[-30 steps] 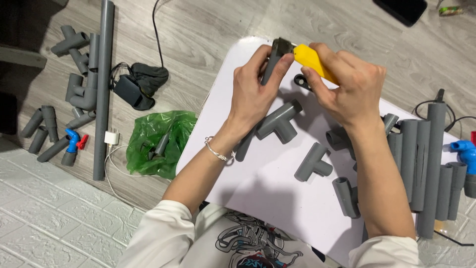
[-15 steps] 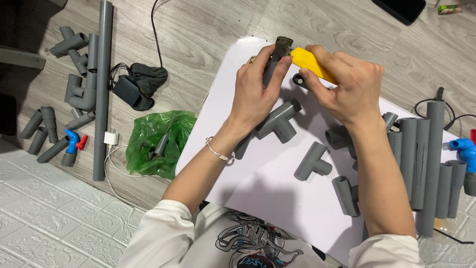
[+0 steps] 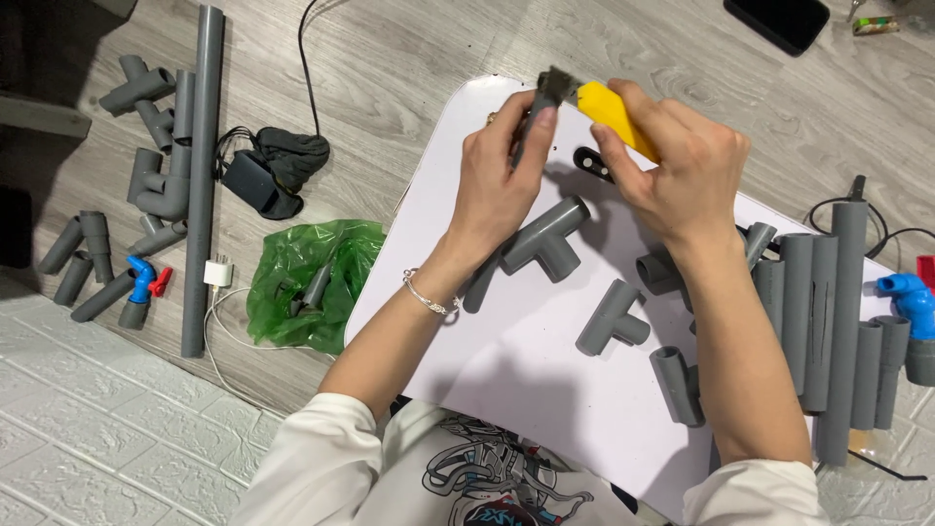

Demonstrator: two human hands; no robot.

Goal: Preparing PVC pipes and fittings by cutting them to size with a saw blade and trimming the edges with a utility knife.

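Head view, looking down: the left hand (image 3: 506, 180) grips a short grey pipe piece (image 3: 531, 112) upright above the white board (image 3: 545, 390). The right hand (image 3: 682, 175) is clenched around a yellow-handled tool (image 3: 614, 115), its dark tip touching the top of the pipe piece; what sort of tip it is, I cannot quite tell. Below the hands, grey tee fittings (image 3: 550, 239) lie on the board. A green plastic bag (image 3: 307, 278) sits on the wooden floor to the left, beside a long grey pipe (image 3: 202, 175).
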